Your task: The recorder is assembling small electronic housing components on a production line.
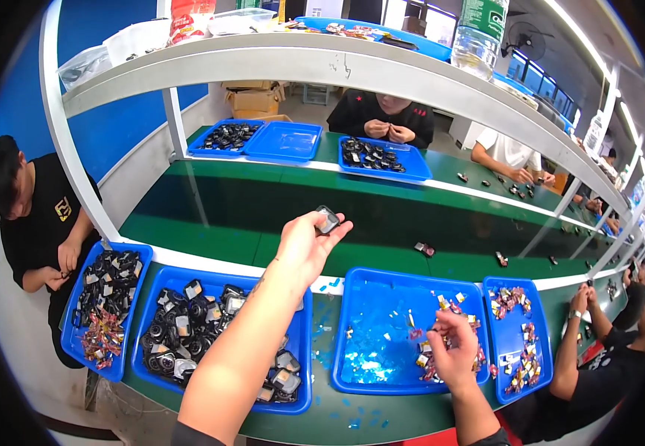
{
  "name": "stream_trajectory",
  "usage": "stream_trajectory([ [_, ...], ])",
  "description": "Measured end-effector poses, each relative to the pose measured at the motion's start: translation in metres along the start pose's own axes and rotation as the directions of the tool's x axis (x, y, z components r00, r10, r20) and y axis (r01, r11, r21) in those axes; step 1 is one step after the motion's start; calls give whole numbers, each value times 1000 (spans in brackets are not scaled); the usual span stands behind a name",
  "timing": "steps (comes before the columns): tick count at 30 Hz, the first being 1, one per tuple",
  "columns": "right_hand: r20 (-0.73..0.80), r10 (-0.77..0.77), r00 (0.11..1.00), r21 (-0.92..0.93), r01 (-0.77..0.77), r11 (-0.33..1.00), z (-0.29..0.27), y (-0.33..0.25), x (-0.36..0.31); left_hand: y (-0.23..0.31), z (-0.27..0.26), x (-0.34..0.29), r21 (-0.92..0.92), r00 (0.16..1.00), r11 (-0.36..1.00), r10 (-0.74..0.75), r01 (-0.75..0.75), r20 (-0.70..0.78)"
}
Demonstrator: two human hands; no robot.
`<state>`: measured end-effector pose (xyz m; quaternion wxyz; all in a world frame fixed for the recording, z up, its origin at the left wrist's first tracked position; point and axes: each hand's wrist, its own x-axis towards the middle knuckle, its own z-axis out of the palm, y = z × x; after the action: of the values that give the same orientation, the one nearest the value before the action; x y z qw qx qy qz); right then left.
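Note:
My left hand (306,241) reaches over the green belt, its fingers closed on a small black plastic case with a grey window (327,221). Beneath that forearm lies a blue tray (144,327) heaped with similar black cases (189,320). My right hand (454,349) is over another blue tray (360,334), fingers curled, with a small reddish part (415,334) at the fingertips. Small red, yellow and white parts (428,364) lie on that tray's right side, partly hidden by the hand. Shiny blue film pieces (371,364) cover its left side.
A metal shelf beam (337,63) crosses above the belt (263,215). Loose pieces (425,249) lie on the belt. More blue trays stand at left (144,256) and right (493,372). Other people work at left (47,215), across (389,123) and at right (597,357).

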<state>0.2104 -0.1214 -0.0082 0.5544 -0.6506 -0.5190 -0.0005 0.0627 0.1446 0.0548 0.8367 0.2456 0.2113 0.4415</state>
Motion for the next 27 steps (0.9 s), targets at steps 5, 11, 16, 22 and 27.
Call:
stream_trajectory([
  [5,28,-46,999,-86,48,995,-7,8,-5,-5,-3,14,-6,998,1000,15,-15,-64],
  [11,57,41,998,13,-41,999,-9,7,-6,-15,-6,29,-24,999,1000,-14,13,-38],
  [16,44,121,992,7,-122,993,-4,5,-7,-12,-8,28,21,998,999,28,-28,-49],
  [22,94,12,996,-49,-7,999,-4,1,-2,-7,-3,15,101,998,994,37,-31,-53],
  [27,117,154,981,75,-164,984,0,-4,-5,-18,-17,-45,392,993,920,-28,-19,115],
])
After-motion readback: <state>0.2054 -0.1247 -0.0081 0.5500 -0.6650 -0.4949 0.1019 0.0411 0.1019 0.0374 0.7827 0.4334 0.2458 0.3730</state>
